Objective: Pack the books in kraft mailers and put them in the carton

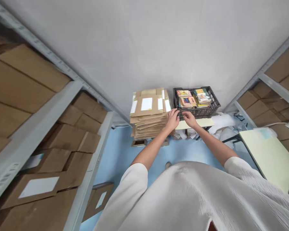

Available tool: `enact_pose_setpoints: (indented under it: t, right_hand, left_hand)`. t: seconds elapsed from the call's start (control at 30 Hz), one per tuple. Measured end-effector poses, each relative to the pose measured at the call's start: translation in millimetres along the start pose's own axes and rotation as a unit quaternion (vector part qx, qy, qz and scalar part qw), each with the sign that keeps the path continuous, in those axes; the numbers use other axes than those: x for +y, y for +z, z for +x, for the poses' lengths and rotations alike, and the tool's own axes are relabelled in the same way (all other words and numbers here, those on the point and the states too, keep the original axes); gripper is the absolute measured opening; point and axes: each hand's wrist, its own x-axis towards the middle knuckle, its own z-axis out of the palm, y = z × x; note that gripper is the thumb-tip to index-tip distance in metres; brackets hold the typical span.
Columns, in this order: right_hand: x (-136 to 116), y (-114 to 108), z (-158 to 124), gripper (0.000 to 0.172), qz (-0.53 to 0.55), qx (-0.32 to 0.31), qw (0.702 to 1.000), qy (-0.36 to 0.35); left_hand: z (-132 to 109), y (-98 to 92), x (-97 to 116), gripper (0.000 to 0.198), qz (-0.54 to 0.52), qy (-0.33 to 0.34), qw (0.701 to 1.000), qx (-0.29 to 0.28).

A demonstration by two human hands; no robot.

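My left hand (173, 119) is in front of the near left corner of a black plastic crate (197, 113), beside a stack of flattened cardboard boxes (150, 110). Its fingers are loosely bent and point toward the crate. My right hand (189, 120) is just to the right, before the crate's front wall, with its fingers slightly curled toward the left hand. I see nothing held in either hand; whether the fingertips touch the crate I cannot tell. Inside the crate lie several books (188, 101) in piles, with colourful covers.
Shelves of cardboard boxes stand at left (69, 138) and right (267, 109). A pale table (272, 157) is at my right. White wrapping material (223, 125) lies right of the crate. A labelled box (97, 199) sits on the blue floor (120, 150). A grey wall (159, 48) rises behind.
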Motion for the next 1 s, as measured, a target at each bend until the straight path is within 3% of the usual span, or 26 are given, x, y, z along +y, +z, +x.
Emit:
enact_pose_setpoints:
  t: [0.1,0.2,0.37,0.6,0.8,1.0]
  right_hand:
    - [-35.5,52.9,14.8,0.034,-0.034,-0.017,0.997,-0.069]
    - [-65.4,91.0,25.4,0.039,-0.094,-0.028,0.988,-0.121]
    - [-92.5,131.0,39.3,0.056,-0.197,-0.051,0.975,-0.096]
    - [-95.2,150.7,44.7,0.070,-0.226,-0.067,0.967,-0.097]
    - [-100.7,154.9,52.3,0.053,-0.207,-0.069,0.968,-0.123]
    - [-105.1,145.7,52.6,0.035,-0.219,-0.041,0.955,-0.195]
  left_hand:
    - [-18.6,-48.6,-44.5,0.055,0.007,-0.034,0.999,0.026]
    - [-34.3,-85.8,-80.6,0.054,0.001,-0.063,0.997,0.050]
    - [-45.6,-123.9,-117.4,0.058,0.012,-0.070,0.996,0.053]
    - [-40.7,-137.0,-139.8,0.067,0.051,-0.084,0.995,0.023]
    - [-41.2,-139.8,-142.6,0.063,0.081,-0.066,0.994,0.014]
    - [-44.8,-149.8,-132.5,0.061,0.223,-0.038,0.974,0.008]
